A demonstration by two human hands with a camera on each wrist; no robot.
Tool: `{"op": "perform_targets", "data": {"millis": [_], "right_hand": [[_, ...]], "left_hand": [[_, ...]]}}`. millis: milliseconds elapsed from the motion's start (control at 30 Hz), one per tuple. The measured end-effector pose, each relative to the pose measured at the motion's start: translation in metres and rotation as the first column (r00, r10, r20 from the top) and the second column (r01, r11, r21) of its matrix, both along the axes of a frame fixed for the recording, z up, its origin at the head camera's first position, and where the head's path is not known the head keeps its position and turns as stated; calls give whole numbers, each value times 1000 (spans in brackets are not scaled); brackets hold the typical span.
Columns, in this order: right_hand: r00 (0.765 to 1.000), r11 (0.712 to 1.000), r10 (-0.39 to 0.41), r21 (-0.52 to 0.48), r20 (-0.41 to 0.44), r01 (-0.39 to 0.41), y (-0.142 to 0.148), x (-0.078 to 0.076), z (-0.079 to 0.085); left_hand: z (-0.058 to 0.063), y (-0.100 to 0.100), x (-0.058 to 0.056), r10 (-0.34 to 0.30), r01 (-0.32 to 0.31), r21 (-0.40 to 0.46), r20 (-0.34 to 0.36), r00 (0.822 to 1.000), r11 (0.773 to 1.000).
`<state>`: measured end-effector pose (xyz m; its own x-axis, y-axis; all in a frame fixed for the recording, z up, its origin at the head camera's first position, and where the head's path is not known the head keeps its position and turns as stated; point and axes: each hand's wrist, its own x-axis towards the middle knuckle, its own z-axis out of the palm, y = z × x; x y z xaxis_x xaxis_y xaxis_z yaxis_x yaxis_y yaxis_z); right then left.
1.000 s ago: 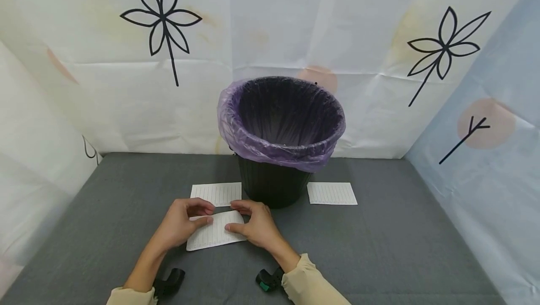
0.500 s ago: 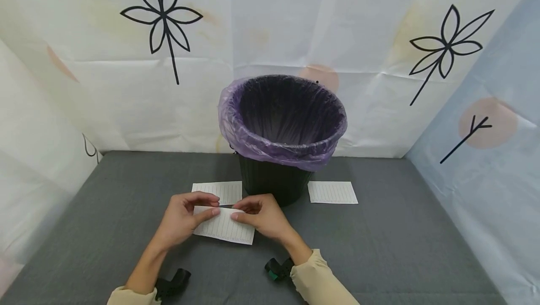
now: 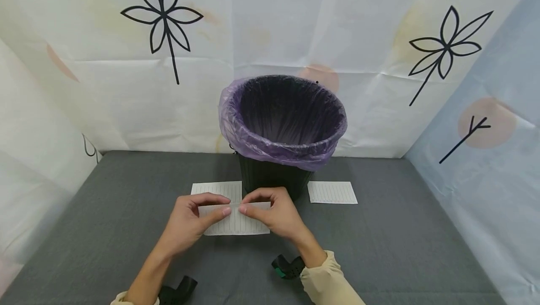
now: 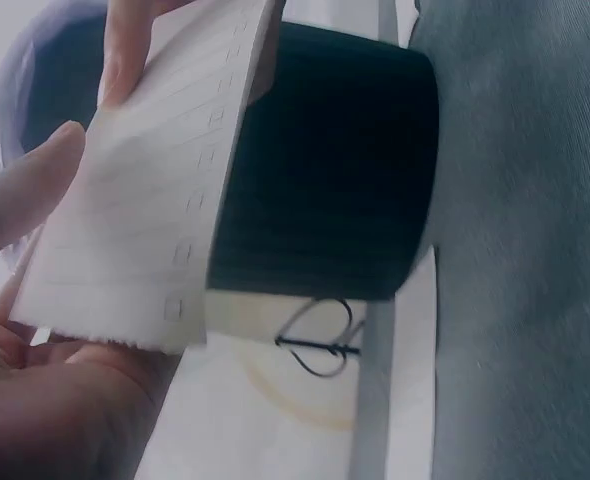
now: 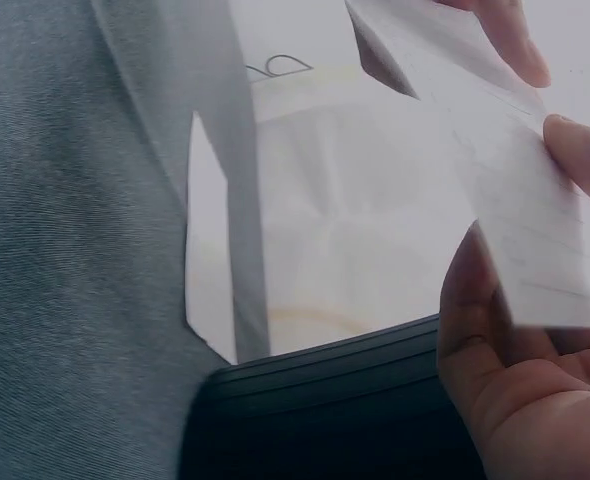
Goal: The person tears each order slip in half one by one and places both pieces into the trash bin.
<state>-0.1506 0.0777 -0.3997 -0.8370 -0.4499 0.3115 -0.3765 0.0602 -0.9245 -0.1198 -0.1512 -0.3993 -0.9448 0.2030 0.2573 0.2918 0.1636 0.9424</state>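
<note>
A lined sheet of paper (image 3: 236,224) hangs between my two hands, above the grey table, its printed lines running up and down in the head view. My left hand (image 3: 191,219) pinches its top edge near the middle, thumb in front and fingers behind. Close beside it, my right hand (image 3: 276,215) pinches the same edge, the two thumb tips almost meeting. In the left wrist view the sheet (image 4: 140,190) shows a row of small printed boxes along one edge and a rough short side. The fingers behind the paper are partly hidden.
Behind my hands stands a black bin (image 3: 274,174) with a purple bag (image 3: 282,152) folded over its rim. One lined sheet (image 3: 215,188) lies left of the bin, partly covered by my hands; another sheet (image 3: 332,192) lies to its right. Patterned cloth walls (image 3: 270,24) enclose the table.
Both hands have moved right and slightly up with the sheet. The sheet, tilted earlier, is now nearly level, and the thumbs have come closer together at its top edge.
</note>
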Motion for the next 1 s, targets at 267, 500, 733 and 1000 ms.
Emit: {"op": "perform_targets", "data": {"millis": [267, 500, 733, 1000], "right_hand": [[999, 999, 28, -41, -38, -30, 3, 4, 8], [999, 999, -4, -52, -42, 2, 5, 11, 19], [996, 997, -3, -73, -87, -3, 12, 18, 32], [987, 992, -65, -117, -149, 48, 20, 28, 51]], "left_hand": [[9, 14, 9, 30, -33, -77, -35, 999, 997], [17, 21, 17, 47, -54, -62, -110, 993, 997], [30, 31, 26, 86, -88, -3, -195, 977, 996], [50, 40, 22, 46, -43, 16, -303, 952, 999]]}}
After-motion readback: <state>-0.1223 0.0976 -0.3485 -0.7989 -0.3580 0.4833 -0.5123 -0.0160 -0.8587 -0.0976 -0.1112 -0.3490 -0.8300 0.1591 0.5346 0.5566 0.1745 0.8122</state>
